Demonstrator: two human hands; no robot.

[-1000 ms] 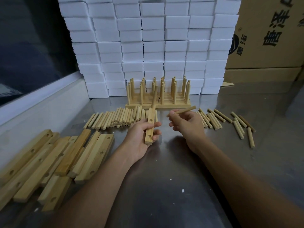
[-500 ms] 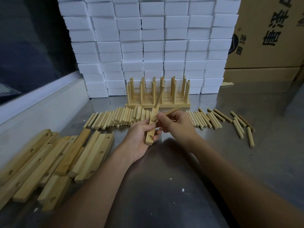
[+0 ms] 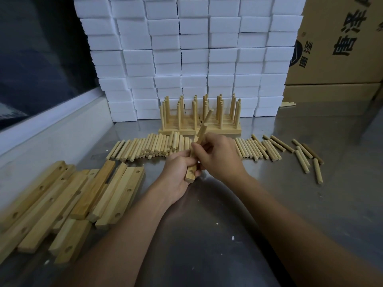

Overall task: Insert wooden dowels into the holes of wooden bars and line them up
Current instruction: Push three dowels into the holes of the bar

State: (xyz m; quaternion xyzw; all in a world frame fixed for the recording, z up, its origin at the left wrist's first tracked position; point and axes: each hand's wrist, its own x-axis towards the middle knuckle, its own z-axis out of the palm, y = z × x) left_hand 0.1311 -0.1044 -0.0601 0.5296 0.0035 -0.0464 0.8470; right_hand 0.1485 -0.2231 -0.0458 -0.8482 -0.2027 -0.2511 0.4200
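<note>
The left hand [image 3: 179, 168] gripped a wooden bar [image 3: 191, 172] around its middle, fingers curled round it, the bar tilted with its near end pointing toward the person and one empty hole showing near that end. A dowel [image 3: 207, 117] stood in the bar's far end, leaning to the right. The right hand [image 3: 217, 154] pinched a second dowel [image 3: 201, 132] between thumb and fingers, just above the left hand, with the dowel's lower end at the bar's middle; whether it had entered a hole could not be told. Behind the hands, on the steel worktop [image 3: 207, 235], loose dowels [image 3: 153, 145] lay in a row, with more dowels [image 3: 269, 149] scattered to the right. Finished bars with upright dowels [image 3: 199, 119] stood lined up in front of stacked white blocks [image 3: 192, 54]. A pile of empty bars [image 3: 68, 201] lay to the left of the left forearm.
</note>
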